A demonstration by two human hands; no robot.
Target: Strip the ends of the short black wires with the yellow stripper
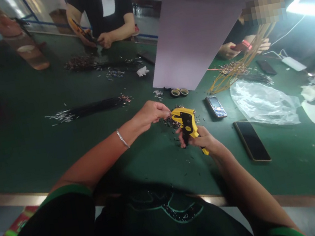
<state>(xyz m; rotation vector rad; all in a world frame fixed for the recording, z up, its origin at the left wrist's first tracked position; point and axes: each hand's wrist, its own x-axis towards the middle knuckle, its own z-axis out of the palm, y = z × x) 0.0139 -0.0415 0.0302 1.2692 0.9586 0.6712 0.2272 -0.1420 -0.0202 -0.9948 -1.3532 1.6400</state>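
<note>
My right hand point(202, 139) is wrapped round the grips of a yellow and black wire stripper point(187, 123), its head turned up and to the left. At the tool's jaws, my left hand point(153, 112) is pinched closed, thumb against fingers. Whatever sits in that pinch is too small to make out. Beneath the tool lies a pile of small metal bits point(172, 122), partly hidden by it. A bundle of black wires point(91, 108) with bare or metal-tipped ends stretches across the green table point(116, 162) beyond my left forearm.
To the right are a keypad phone point(216, 106), a smartphone point(252, 141) and a clear plastic bag point(264, 103). Two tape rolls point(179, 92) lie near a pale upright panel point(191, 30). Across the table, one person's hands point(105, 40) hold a similar tool; another person sits right.
</note>
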